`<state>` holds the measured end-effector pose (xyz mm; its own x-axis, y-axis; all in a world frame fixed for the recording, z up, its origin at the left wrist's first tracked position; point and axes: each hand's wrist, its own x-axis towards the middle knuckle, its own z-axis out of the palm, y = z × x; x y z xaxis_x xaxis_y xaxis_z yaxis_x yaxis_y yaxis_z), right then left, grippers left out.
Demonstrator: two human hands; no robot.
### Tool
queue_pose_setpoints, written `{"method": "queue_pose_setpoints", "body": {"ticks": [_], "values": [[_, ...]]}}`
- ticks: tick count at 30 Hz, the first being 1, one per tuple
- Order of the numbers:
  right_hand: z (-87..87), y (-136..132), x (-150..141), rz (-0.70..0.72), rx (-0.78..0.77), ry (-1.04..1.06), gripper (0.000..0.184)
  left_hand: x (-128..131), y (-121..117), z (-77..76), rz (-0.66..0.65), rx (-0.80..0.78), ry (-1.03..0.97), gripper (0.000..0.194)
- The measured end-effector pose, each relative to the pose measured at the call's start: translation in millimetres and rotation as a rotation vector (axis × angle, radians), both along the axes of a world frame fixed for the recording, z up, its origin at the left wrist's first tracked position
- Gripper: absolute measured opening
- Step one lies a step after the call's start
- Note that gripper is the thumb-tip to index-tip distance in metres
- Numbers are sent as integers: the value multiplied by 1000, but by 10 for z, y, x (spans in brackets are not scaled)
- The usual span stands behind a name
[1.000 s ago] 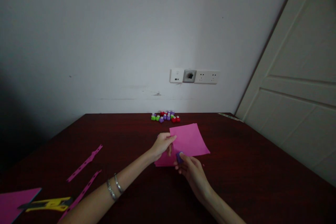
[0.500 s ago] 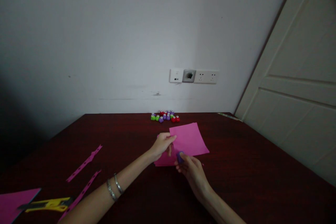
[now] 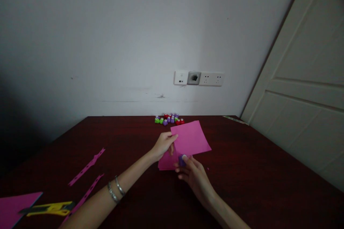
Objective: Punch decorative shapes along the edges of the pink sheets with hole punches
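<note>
My left hand (image 3: 162, 144) pinches the left edge of a pink paper sheet (image 3: 191, 138) and holds it lifted over the dark red table (image 3: 258, 171). My right hand (image 3: 192, 173) grips a small purple craft punch (image 3: 182, 159) at the sheet's near edge. Under the lifted sheet lies more pink paper (image 3: 167, 164), flat on the table. Two bracelets (image 3: 115, 190) sit on my left wrist.
A cluster of small green, purple and red punches (image 3: 169, 118) stands at the table's far edge by the wall. Two pink punched strips (image 3: 86, 166) lie at left, with a yellow cutter (image 3: 48, 208) and another pink sheet (image 3: 13, 209) at bottom left. A door (image 3: 303, 89) is at right.
My left hand has raised the pink sheet and shifted it slightly left and away. My right hand with the purple punch has slid a little left along the sheet's near edge.
</note>
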<state>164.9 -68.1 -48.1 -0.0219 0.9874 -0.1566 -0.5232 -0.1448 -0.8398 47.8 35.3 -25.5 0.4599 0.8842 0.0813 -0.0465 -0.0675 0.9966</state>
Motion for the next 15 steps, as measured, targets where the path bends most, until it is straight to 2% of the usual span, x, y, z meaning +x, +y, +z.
{"method": "queue_pose_setpoints", "body": {"ticks": [5, 9, 15], "values": [[-28, -5, 15, 84, -46, -25, 38, -115, 95, 132, 66, 42, 25, 30], [-13, 19, 116, 213, -93, -83, 31, -298, 243, 213, 101, 38, 96, 23], [58, 155, 466, 202, -133, 43, 16, -505, 361, 172, 29, -50, 287, 21]]}}
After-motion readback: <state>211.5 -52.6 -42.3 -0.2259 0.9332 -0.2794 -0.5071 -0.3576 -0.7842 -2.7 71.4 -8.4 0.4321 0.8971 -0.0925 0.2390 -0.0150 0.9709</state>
